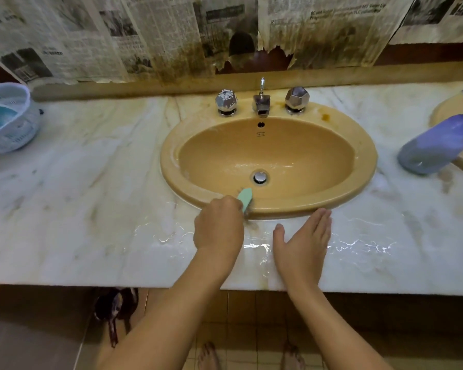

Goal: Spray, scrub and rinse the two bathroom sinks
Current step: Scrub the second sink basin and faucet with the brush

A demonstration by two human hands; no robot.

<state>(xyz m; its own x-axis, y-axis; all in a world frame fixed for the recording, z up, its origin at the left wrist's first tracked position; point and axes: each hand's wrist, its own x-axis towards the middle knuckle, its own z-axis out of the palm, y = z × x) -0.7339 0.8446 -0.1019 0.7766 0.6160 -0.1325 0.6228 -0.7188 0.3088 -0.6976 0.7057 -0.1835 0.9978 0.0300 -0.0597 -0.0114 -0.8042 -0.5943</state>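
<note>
A tan oval sink (358, 145) is set in a white marble counter (91, 209), with a chrome faucet (262, 102) and two faceted knobs behind the bowl. My left hand (219, 225) grips a pale green scrub brush (245, 198), whose head lies on the sink's near rim. My right hand (305, 241) rests flat on the wet counter, fingers straight, fingertips at the rim's front edge. A purple spray bottle (436, 145) stands at the right, beside the edge of a second tan sink (444, 113).
A white patterned bowl (8, 126) with something blue inside sits at the counter's far left. Stained newspaper (171, 36) covers the wall behind. Water pools on the counter in front of the sink. Dark slippers (115, 311) lie on the floor below.
</note>
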